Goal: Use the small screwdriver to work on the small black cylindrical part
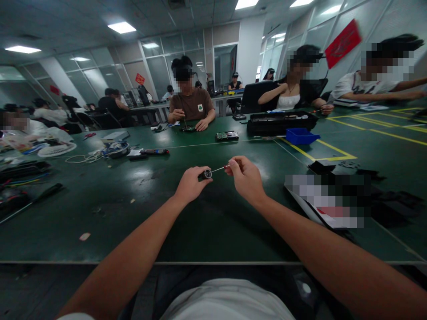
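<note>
My left hand is closed around a small dark round part with a pale ring on its open face. That face is turned toward my right hand, which grips the reddish handle of a thin screwdriver. The screwdriver's metal shaft points left and its tip meets the round part's face; whether it sits inside cannot be made out. Both hands are held above the green table, close together.
On the right lie a blurred-out white item, black pieces and a blue bin. A long black housing and a circuit-board device stand farther back. Tools and cables are at left. A co-worker sits opposite.
</note>
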The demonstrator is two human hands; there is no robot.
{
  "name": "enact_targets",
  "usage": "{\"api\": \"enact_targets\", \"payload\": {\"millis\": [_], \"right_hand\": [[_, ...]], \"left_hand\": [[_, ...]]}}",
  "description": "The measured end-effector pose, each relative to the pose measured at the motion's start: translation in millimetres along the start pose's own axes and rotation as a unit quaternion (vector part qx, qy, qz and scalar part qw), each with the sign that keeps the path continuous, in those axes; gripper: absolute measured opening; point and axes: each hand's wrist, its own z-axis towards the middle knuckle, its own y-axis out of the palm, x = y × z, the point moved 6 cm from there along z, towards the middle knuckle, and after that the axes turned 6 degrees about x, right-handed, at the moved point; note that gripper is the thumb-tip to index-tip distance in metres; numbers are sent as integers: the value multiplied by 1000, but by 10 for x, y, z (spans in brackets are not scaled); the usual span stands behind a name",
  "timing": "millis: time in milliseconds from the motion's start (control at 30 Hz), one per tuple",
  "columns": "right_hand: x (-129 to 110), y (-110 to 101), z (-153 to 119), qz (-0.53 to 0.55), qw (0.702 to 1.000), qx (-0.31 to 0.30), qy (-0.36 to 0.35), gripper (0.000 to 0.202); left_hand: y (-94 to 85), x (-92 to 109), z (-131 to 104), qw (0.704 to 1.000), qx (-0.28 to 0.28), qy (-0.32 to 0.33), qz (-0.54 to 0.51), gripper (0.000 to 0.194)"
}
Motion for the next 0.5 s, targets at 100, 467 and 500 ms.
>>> {"api": "enact_targets", "payload": {"millis": [100,467,500], "right_hand": [[-13,-5,1,-7,1000,-1,-5,25],[-10,-19,15,-38,999,3,-11,28],[-5,-19,15,-37,999,5,-9,29]], "left_hand": [[-4,-1,-2,1000,1,-6,1,32],[-19,-16,-2,1000,3,-13,1,35],[-17,-18,-4,1000,3,-11,0,35]]}}
